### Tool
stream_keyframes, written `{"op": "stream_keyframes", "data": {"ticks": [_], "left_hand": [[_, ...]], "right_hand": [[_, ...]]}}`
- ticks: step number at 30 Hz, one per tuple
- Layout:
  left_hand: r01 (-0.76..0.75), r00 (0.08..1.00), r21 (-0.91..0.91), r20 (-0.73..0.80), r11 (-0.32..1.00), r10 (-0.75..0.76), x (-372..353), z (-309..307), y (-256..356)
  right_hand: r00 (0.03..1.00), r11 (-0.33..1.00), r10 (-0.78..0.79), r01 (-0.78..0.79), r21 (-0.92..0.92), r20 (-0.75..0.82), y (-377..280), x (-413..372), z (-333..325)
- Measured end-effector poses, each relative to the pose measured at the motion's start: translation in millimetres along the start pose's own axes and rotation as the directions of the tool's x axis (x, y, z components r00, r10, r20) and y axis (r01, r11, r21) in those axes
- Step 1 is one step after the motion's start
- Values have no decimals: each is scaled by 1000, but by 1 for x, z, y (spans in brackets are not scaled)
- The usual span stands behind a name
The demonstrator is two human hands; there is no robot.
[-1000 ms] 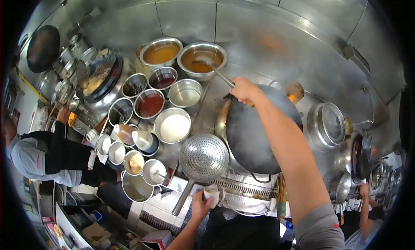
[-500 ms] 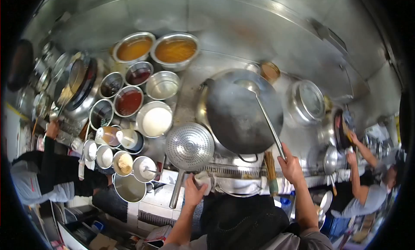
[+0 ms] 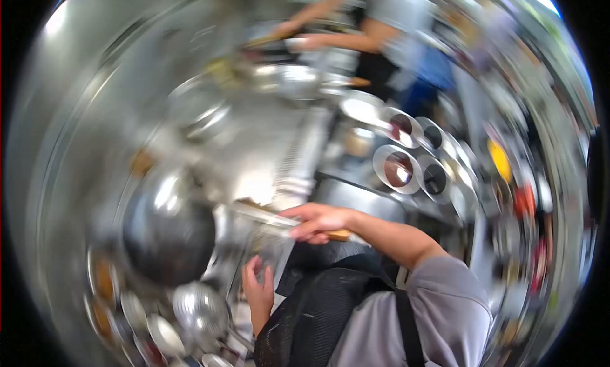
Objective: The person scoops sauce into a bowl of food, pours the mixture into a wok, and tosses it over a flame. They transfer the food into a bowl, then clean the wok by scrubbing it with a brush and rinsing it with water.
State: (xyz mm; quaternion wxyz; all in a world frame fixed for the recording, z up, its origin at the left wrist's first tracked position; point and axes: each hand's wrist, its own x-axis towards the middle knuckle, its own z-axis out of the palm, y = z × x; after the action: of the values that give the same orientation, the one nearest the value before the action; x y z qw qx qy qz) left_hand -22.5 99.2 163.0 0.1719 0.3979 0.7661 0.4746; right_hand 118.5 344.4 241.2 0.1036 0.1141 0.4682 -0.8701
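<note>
The right hand point(image 3: 318, 221) is clamped around a long handle point(image 3: 267, 214), fingers wrapped over the top. The handle's wooden end point(image 3: 340, 235) sticks out just behind the hand, and its metal shaft runs out ahead of the fingers towards a dark wok point(image 3: 168, 237). The whole view is smeared by motion, so the far tip of the handle cannot be made out.

The left hand point(image 3: 259, 291) sits below and slightly to the wok side of the right hand, close against the person's black apron point(image 3: 324, 316). Its fingers point upward and look loosely curled. Whether they hold anything I cannot tell.

The wok rests on the steel bench point(image 3: 267, 151), out past the right hand's fingertips. Beyond the left hand, on the side away from the apron, lies a round perforated strainer point(image 3: 200, 310), with small bowls point(image 3: 162, 335) blurred around it.

On the wrist side of the right hand and further up the bench stand round metal pots point(image 3: 397, 167), at least 4, some with dark contents.

Well beyond them, a co-worker's arms point(image 3: 330, 40) reach over the far end of the bench.
</note>
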Motion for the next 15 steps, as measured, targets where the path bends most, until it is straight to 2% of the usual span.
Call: {"op": "stream_keyframes", "data": {"ticks": [2,3,5,6,8,10,12,13,14,15], "left_hand": [[-1,939,-38,345,999,14,11,43,1],[-67,875,-42,477,997,79,15,68,13],[76,734,-89,679,993,5,7,113,41],[77,622,-108,782,991,37,5,135,57],[4,305,-162,940,987,153,-10,173,107],[-97,-85,-261,964,960,254,-29,198,160],[-153,-441,-394,848,906,294,-57,218,216],[-155,-566,-453,769,878,297,-74,226,241],[-154,-650,-496,702,854,290,-93,234,265],[-156,-721,-537,636,829,276,-111,240,288]], "right_hand": [[996,981,-88,87,175,-2,11,-59,7],[990,950,-137,140,279,-29,18,-90,14],[960,930,-279,266,253,16,44,-150,21],[932,890,-351,362,277,-91,65,-184,28],[910,861,-390,414,297,-139,100,-248,49],[856,823,-447,507,254,-260,143,-300,69],[783,771,-501,598,220,-369,187,-344,101],[727,753,-495,632,184,-475,207,-363,120],[668,737,-482,660,150,-567,226,-381,138],[629,713,-503,690,127,-593,244,-394,155]]}}
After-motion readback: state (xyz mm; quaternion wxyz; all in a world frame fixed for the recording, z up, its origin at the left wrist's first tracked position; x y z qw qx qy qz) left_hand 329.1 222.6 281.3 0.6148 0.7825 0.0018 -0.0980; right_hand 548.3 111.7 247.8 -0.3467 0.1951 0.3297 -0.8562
